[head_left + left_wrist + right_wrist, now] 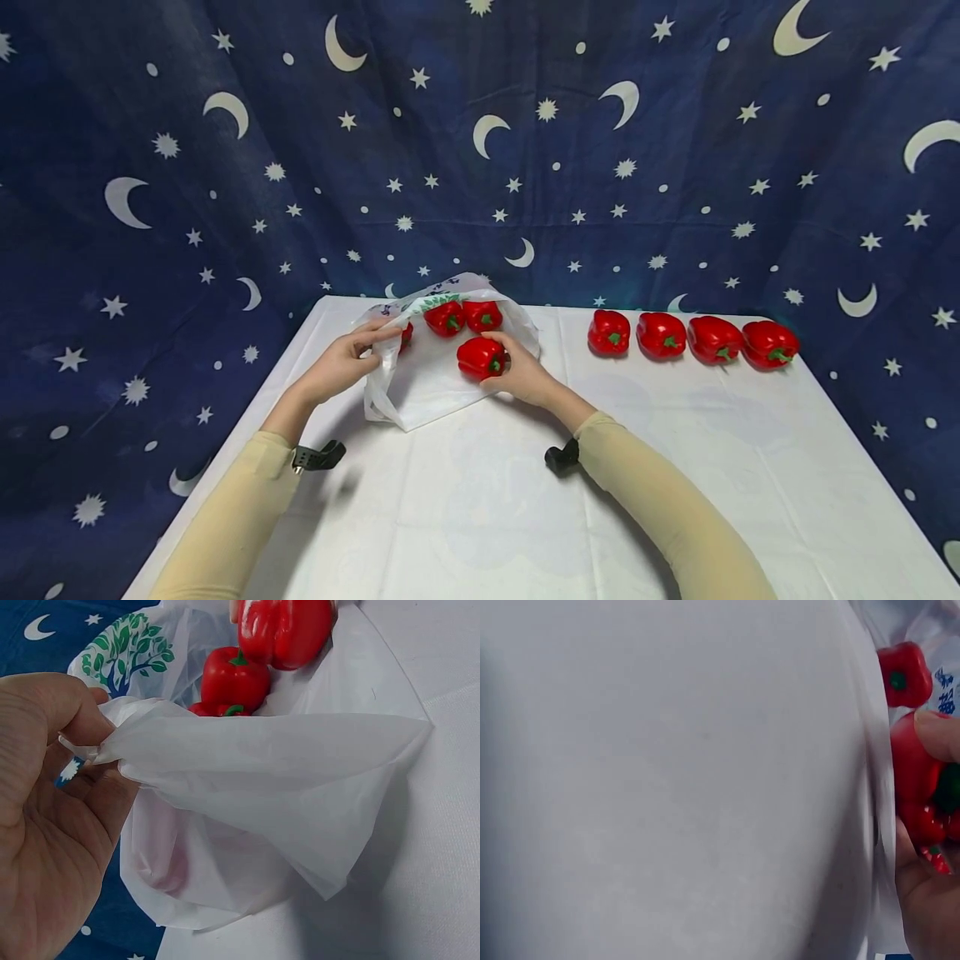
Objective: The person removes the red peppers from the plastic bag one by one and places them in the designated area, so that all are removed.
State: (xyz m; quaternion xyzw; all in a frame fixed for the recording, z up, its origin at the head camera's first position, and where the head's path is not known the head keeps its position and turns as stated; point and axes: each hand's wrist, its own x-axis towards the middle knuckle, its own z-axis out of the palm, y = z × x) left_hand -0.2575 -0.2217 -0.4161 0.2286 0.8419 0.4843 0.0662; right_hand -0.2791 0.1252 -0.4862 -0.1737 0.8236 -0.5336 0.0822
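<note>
Out on the left, the left hand (341, 362) is pinching the edge of the white plastic bag (431, 383) at its nine o'clock, thumb and fingers narrowed on the film, and the mouth is gaping. Just beside those fingers, a partly hidden pepper (407, 336) is peeking out, red skin showing. Further right, at the back of the bag, the eleven o'clock pepper (445, 319) and the twelve o'clock pepper (482, 317) are sitting side by side, green stems showing. Below them, the held pepper (478, 358) is resting in the grip of the right hand (522, 375), thumb and fingers curving round it from three o'clock, right in the bag's mouth! Well apart, out towards three o'clock, a row of four red peppers (715, 340) is lining the white-covered bench (487, 508), while a starry blue curtain (525, 150) is hanging behind at twelve.
</note>
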